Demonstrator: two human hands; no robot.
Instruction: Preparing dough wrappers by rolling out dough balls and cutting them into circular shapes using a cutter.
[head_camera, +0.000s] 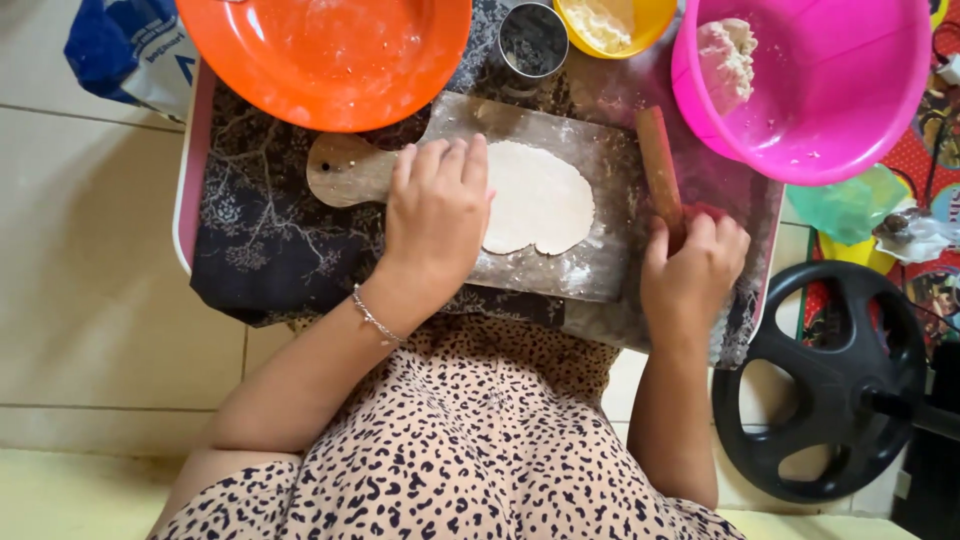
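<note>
A flat, pale sheet of dough (545, 200) lies on a wooden board with a handle (345, 170). My left hand (435, 215) rests palm down on the dough's left edge, fingers together. My right hand (695, 270) is closed around the near end of a wooden rolling pin (658, 165), which lies along the board's right edge, beside the dough. The board sits on a dark patterned cloth (265, 240) over a low pink-edged table.
An orange bowl (320, 55) stands behind the board. A metal cup (533, 38), a yellow bowl of flour (610, 22) and a pink basin holding a dough lump (800, 85) line the back. A black weight plate (825, 385) lies at right. Blue bag (125, 45) at far left.
</note>
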